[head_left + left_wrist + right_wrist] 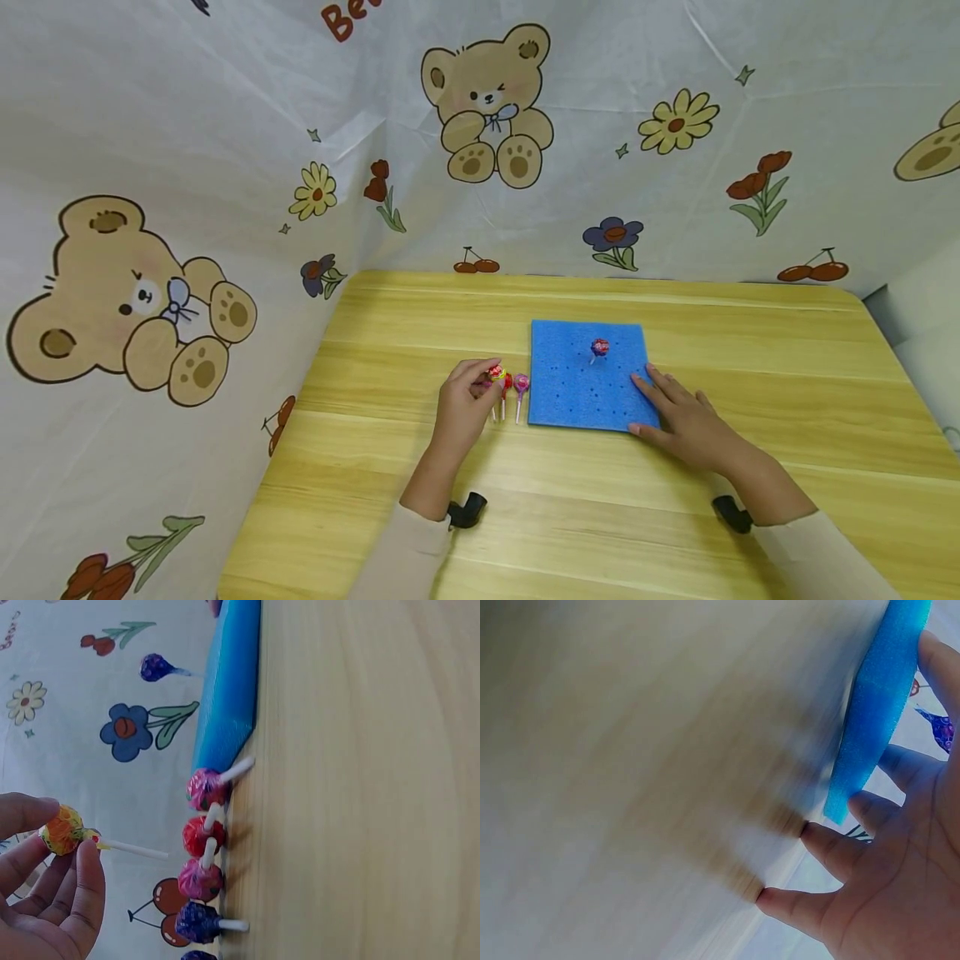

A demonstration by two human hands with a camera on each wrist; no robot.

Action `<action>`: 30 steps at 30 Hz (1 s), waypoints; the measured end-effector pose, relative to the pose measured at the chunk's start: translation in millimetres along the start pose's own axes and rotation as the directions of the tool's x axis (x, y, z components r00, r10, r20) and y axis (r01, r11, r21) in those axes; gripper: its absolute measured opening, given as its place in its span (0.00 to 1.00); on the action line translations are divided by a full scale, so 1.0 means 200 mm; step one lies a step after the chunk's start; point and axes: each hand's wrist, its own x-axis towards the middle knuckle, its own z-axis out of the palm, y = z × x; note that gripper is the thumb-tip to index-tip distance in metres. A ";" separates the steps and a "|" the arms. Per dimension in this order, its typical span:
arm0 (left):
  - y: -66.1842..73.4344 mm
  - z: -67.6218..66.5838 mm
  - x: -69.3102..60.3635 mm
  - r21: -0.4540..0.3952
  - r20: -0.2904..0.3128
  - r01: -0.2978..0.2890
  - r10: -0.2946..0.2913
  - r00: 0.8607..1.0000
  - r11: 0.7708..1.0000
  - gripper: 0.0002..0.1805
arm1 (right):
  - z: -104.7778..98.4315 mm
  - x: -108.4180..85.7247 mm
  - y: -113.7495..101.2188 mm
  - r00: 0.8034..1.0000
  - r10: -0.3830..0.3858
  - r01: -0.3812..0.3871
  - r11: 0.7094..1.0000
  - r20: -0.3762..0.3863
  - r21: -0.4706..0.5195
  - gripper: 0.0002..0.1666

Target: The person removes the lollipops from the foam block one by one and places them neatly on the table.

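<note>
Between thumb and fingers, my left hand [462, 406] pinches a yellow-wrapped lollipop [61, 831], its white stick pointing away from the palm. It is held above a row of lollipops on the table: a pink one [521, 382], a red one [201, 837], another pink one [199, 880] and dark blue ones [198, 922]. Right of that row lies a blue foam board [562, 375] dotted with small holes. A red-and-blue lollipop [600, 347] stands upright in it, near the back. My right hand [686, 421] rests with spread fingers on the board's right edge, some fingertips touching the table.
The wooden table [570, 517] extends around the board on every side. A white cloth [420, 225] printed with bears and flowers hangs behind it and to the left. Black wrist mounts [468, 510] sit at both cuffs.
</note>
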 end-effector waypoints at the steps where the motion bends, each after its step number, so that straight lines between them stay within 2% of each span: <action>1: 0.00 -0.01 0.00 -0.002 -0.004 0.006 -0.006 1.000 1.000 0.20 | 0.00 0.00 0.00 1.000 -0.002 0.002 1.000 -0.002 0.000 0.51; 4: -0.02 -0.03 0.00 0.007 -0.019 0.014 -0.014 1.000 1.000 0.21 | 0.00 0.00 0.00 1.000 -0.004 0.004 1.000 -0.005 0.005 0.51; 12: -0.05 -0.10 0.01 -0.001 -0.063 -0.022 0.022 0.998 1.000 0.18 | 0.00 0.00 0.00 1.000 -0.004 0.004 1.000 -0.005 0.005 0.52; 18: -0.08 -0.14 0.02 0.013 -0.082 0.012 -0.011 0.997 1.000 0.15 | 0.00 0.00 0.01 1.000 -0.003 0.003 1.000 -0.004 0.006 0.52; 30: -0.15 -0.22 0.04 0.024 -0.126 0.068 -0.065 0.990 0.997 0.15 | 0.00 0.00 0.01 1.000 -0.005 0.005 1.000 -0.007 0.009 0.52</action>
